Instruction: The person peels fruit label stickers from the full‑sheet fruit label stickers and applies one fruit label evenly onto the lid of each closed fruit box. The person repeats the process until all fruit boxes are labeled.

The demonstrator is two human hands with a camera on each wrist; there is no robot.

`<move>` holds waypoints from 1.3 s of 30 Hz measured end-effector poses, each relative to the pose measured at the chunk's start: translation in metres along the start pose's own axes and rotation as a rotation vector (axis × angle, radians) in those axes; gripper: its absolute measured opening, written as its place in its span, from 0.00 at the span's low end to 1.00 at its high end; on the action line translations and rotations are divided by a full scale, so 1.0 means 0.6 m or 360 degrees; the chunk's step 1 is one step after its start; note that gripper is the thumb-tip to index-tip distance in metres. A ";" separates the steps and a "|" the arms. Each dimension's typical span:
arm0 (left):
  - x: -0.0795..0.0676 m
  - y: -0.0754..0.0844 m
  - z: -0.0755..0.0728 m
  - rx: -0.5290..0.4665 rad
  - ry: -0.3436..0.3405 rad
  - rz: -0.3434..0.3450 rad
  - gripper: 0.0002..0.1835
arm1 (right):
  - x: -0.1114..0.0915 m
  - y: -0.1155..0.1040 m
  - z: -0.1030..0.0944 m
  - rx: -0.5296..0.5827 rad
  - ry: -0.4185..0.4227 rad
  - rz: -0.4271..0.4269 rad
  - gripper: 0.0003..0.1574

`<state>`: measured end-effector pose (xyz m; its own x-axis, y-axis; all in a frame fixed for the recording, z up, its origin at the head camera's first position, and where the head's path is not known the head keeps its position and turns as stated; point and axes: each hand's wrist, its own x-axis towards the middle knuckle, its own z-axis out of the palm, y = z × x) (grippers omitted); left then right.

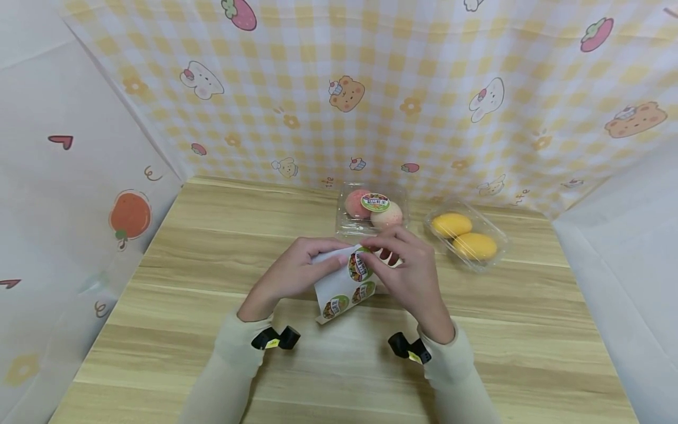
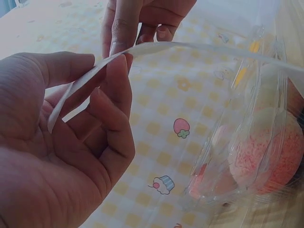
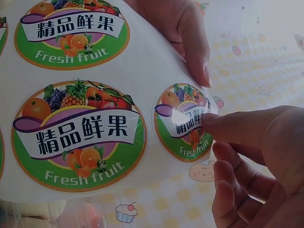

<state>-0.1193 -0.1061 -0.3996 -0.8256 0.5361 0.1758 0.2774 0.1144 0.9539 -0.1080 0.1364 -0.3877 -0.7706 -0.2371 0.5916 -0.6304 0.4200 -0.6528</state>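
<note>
My left hand (image 1: 291,272) pinches a white sheet of oval fruit stickers (image 1: 327,285) at its upper left part, thumb on the printed face and fingers behind. The sheet bends in a curve in the left wrist view. My right hand (image 1: 412,272) holds the edge of one sticker (image 3: 183,124) between thumb and fingers at the sheet's right end. That sticker, printed "Fresh fruit", catches the light and overlaps the sheet's edge. Just beyond the hands stands a clear plastic box (image 1: 343,228) with a pink peach (image 1: 356,204) and a paler one (image 1: 386,215).
An oval sticker (image 1: 375,202) sits on the peach box's lid. To its right lies another clear box (image 1: 479,266) holding two yellow mangoes (image 1: 475,246). The wooden table (image 1: 212,235) meets a yellow checked curtain (image 1: 296,76) at the back.
</note>
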 end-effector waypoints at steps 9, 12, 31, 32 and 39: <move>0.001 0.004 0.005 0.0008 0.0080 -0.0043 0.14 | 0.000 0.001 0.000 -0.0011 0.0010 -0.0005 0.11; 0.001 0.003 0.005 -0.0002 0.0085 -0.0054 0.14 | 0.000 0.001 0.001 -0.0016 0.0010 -0.0014 0.11; 0.000 0.006 0.007 -0.0009 0.0088 -0.0043 0.13 | 0.000 0.002 0.002 -0.0039 0.0011 -0.0038 0.10; -0.001 0.006 0.007 -0.0007 0.0088 -0.0045 0.13 | 0.000 0.002 0.002 -0.0042 0.0011 -0.0039 0.10; 0.000 0.004 0.006 0.0026 0.0088 -0.0039 0.13 | 0.000 0.001 0.002 -0.0054 0.0014 -0.0061 0.10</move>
<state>-0.1165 -0.1027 -0.3982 -0.8579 0.4862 0.1660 0.2643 0.1407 0.9541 -0.1086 0.1359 -0.3887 -0.7450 -0.2456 0.6202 -0.6557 0.4401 -0.6134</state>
